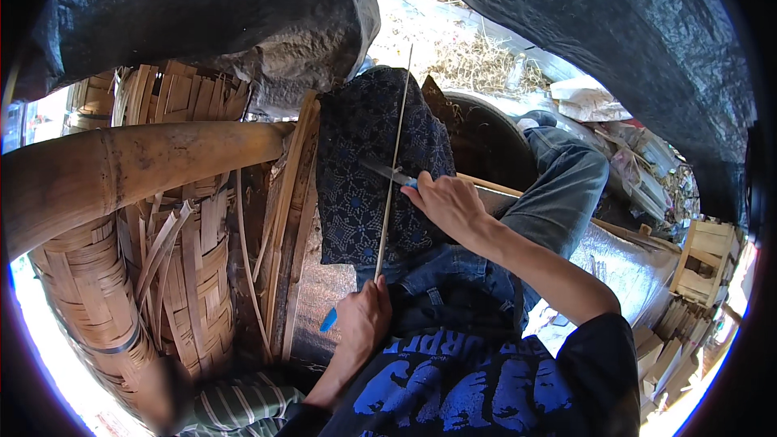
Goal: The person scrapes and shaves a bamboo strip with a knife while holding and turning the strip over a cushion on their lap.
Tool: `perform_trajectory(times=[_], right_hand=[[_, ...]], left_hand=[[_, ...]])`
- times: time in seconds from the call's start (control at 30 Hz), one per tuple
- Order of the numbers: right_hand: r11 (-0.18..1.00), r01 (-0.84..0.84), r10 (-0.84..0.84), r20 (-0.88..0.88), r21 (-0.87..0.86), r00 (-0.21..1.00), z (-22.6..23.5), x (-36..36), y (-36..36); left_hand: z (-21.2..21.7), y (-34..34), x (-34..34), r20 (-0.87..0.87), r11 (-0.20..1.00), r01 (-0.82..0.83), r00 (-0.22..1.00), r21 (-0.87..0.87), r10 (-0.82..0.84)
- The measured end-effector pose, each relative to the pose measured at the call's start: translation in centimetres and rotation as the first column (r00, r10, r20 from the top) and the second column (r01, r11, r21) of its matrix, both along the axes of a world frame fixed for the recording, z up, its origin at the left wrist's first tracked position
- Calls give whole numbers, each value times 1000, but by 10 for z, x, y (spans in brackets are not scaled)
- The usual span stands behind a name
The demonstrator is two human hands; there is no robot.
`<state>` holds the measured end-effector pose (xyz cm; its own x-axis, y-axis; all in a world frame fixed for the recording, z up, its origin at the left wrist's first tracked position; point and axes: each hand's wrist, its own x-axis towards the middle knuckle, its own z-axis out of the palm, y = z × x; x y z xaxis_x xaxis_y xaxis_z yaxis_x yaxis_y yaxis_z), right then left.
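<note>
A long thin bamboo strip (399,127) runs away from me over a dark blue patterned cloth (348,186) spread on my lap. Its near end sits in the closed fingers of my left hand (362,312). A small blue piece (328,320) sticks out beside that hand; what it belongs to is hidden. My right hand (453,209) is wrapped round a knife (379,168), whose blue handle shows a little at the fingers. The blade crosses the strip about midway along its length, and appears to touch it.
A thick bamboo pole (154,163) reaches in from the left, beside tall woven bamboo baskets (89,283) and loose slats. Dark plastic sheeting (615,24) hangs overhead. A round dark basin (490,142) lies beyond my bent right leg. A wooden crate (706,263) stands far right.
</note>
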<state>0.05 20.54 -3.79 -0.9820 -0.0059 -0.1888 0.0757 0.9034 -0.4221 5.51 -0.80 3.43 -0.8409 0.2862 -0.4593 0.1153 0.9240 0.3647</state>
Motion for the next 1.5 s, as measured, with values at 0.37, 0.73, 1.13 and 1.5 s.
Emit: perform_trajectory(times=[0.37, 0.73, 1.13, 1.5], right_hand=[[999, 43, -43, 9, 28, 999, -39, -85, 45], [866, 433, -463, -78, -250, 883, -67, -64, 146], [927, -103, 100, -27, -359, 995, 14, 20, 14], [996, 2, 14, -187, 84, 982, -57, -49, 77]], left_hand=[[27, -34, 34, -18, 999, -14, 1000, 40, 15], [-12, -79, 42, 621, 706, -657, 677, 265, 396], [-8, -49, -12, 964, 42, -984, -179, -175, -195], [13, -60, 9, 962, 101, -974, -218, -204, -163]])
